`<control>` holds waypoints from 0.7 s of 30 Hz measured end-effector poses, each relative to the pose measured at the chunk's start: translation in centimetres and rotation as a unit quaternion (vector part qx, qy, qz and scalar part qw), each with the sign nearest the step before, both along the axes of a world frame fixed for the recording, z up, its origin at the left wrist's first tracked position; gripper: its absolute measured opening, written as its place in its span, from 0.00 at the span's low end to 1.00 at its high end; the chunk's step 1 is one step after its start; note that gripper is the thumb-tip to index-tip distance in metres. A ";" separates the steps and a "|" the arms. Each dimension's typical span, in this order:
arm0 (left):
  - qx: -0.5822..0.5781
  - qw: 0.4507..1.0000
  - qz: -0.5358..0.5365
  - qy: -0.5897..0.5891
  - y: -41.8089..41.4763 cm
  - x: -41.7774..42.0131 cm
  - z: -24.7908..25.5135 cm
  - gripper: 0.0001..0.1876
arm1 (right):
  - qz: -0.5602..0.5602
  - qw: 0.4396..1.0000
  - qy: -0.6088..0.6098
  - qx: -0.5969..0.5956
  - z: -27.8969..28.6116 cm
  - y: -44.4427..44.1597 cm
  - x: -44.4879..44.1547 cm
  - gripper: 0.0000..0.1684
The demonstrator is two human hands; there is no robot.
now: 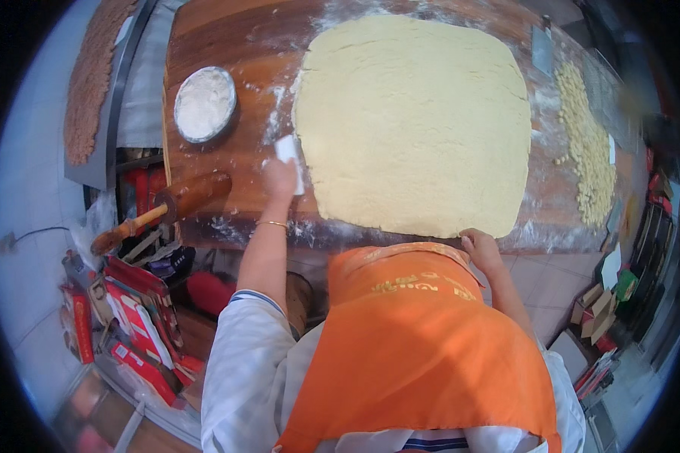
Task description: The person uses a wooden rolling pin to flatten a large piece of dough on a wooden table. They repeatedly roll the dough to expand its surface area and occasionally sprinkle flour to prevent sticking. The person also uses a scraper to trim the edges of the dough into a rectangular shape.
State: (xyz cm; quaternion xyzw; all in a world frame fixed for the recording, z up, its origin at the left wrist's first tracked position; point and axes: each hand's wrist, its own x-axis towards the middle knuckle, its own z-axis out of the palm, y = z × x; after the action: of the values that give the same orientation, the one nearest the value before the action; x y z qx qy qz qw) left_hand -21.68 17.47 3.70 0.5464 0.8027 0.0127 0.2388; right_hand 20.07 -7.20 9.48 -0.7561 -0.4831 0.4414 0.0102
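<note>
A large rolled-out sheet of pale yellow dough covers much of the floured wooden table. My left hand grips a white scraper, held beside the dough's left edge. At the sheet's near edge, toward its right corner, is my right hand; its thumb and fingers pinch the dough there. The dough lies flat, its border slightly cracked in places. Below it, my orange apron comes up close to the table's front edge.
A bowl of flour stands at the left, and a thick wooden rolling pin juts over the table's left corner. Small dough pieces lie at the right, near a metal scraper. Brown crumbly material covers a tray farther left. Red boxes crowd the lower left.
</note>
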 end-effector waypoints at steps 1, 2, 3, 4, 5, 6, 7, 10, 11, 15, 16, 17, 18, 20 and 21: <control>-0.018 0.999 0.033 -0.020 0.7 -1.1 0.5 0.17 | -0.001 1.000 0.004 0.015 0.0 0.3 -0.3 0.13; 0.006 0.998 0.038 -0.055 1.3 -1.8 -0.3 0.18 | -0.001 1.000 0.009 0.030 0.2 0.6 -0.5 0.13; 0.010 1.000 0.011 -0.013 1.3 -0.5 -0.5 0.18 | 0.010 0.999 -0.002 0.037 -0.1 0.7 -0.4 0.13; 0.014 0.999 -0.019 0.027 1.3 2.1 -0.6 0.18 | 0.019 0.999 -0.014 0.044 -0.6 0.6 -0.3 0.13; 0.018 0.996 -0.052 0.067 1.5 3.5 -0.6 0.18 | 0.025 0.998 -0.026 0.052 -0.9 0.5 -0.3 0.13; 0.016 0.997 -0.052 0.063 1.8 3.8 -0.5 0.18 | 0.010 0.999 -0.022 0.043 -1.1 0.3 -0.1 0.13; 0.006 0.998 -0.040 0.049 2.0 3.7 -0.2 0.18 | -0.006 0.999 -0.019 0.034 -1.2 0.1 0.1 0.13; -0.016 1.000 0.010 0.007 3.3 -0.3 0.3 0.19 | -0.021 0.999 -0.021 0.028 -0.8 0.3 0.3 0.12; 0.002 1.000 -0.007 0.006 3.7 -0.5 -0.6 0.18 | -0.020 0.999 -0.024 0.030 -0.5 0.5 0.2 0.12; 0.050 0.997 -0.058 0.019 4.8 2.3 -1.6 0.17 | -0.049 0.999 -0.015 0.002 -0.9 0.4 0.1 0.13; 0.053 0.996 -0.069 0.018 5.0 2.5 -1.6 0.17 | -0.064 0.998 -0.005 -0.005 -1.1 0.1 0.0 0.13; 0.056 0.995 -0.080 0.017 5.2 2.7 -1.6 0.17 | -0.080 0.997 0.005 -0.011 -1.3 -0.1 -0.1 0.13; 0.041 0.994 -0.105 0.013 5.6 2.3 -0.8 0.17 | -0.072 0.997 0.009 -0.009 -1.3 -0.2 -0.2 0.13; 0.034 0.998 -0.059 -0.006 7.5 0.3 -0.1 0.17 | -0.050 0.999 0.021 -0.004 -0.7 0.2 -0.7 0.13; 0.031 0.999 -0.033 -0.015 8.1 -0.2 0.0 0.17 | -0.039 0.999 0.018 -0.003 -0.7 -0.1 -0.5 0.13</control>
State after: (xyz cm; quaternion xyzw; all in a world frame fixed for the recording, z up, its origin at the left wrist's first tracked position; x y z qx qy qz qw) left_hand -21.88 25.57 3.66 0.5793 0.7799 0.0376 0.2340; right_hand 19.53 -7.25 8.78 -0.7664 -0.4517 0.4555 0.0338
